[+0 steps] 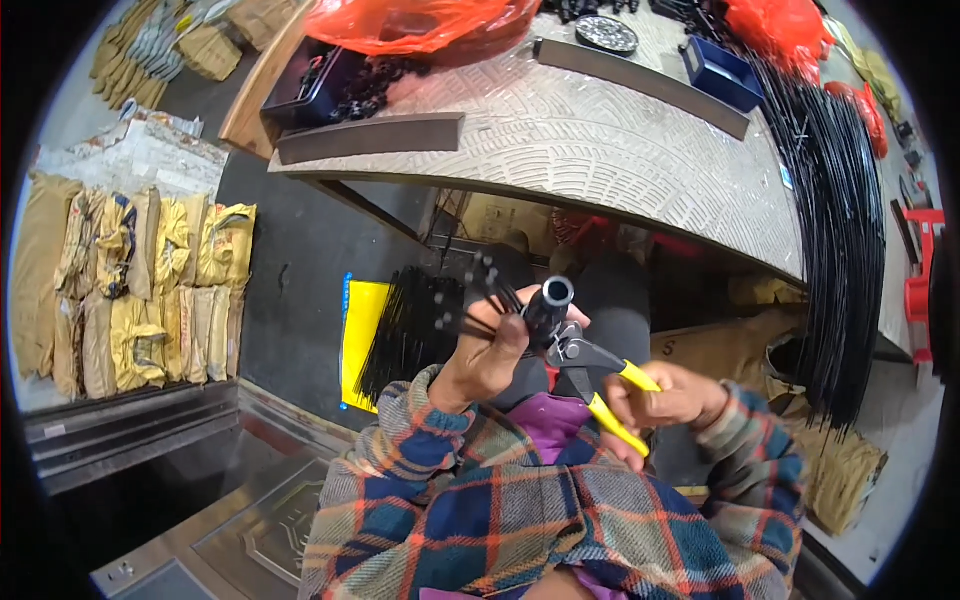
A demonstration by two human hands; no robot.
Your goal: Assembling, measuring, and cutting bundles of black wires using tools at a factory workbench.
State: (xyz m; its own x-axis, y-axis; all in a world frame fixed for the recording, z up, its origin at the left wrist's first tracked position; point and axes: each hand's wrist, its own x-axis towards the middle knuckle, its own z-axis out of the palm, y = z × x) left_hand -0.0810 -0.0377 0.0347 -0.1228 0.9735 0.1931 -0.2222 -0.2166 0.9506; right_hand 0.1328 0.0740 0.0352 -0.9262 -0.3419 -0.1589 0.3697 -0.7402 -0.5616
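In front of my lap, my left hand point(485, 362) grips a black tube point(543, 312) with an open, pale-rimmed end pointing up. Several thin black rods point(482, 292) with small knobbed tips fan out beside these fingers, partly blurred. My right hand point(660, 395) is closed on yellow-handled pliers point(618, 425), the handles spread apart. The dark head of the pliers lies against the side of the tube, just right of my left hand; whether the jaws bite on anything is hidden.
Ahead stands a workbench point(600, 150) with dark flat bars point(370, 138), a blue bin point(722, 75), a navy bin point(300, 95) and an orange plastic bag point(410, 25). Long black rods point(825, 200) hang over its right edge. More black rods point(405, 335) are by a yellow sheet point(365, 340); wrapped bundles point(150, 290) lie left.
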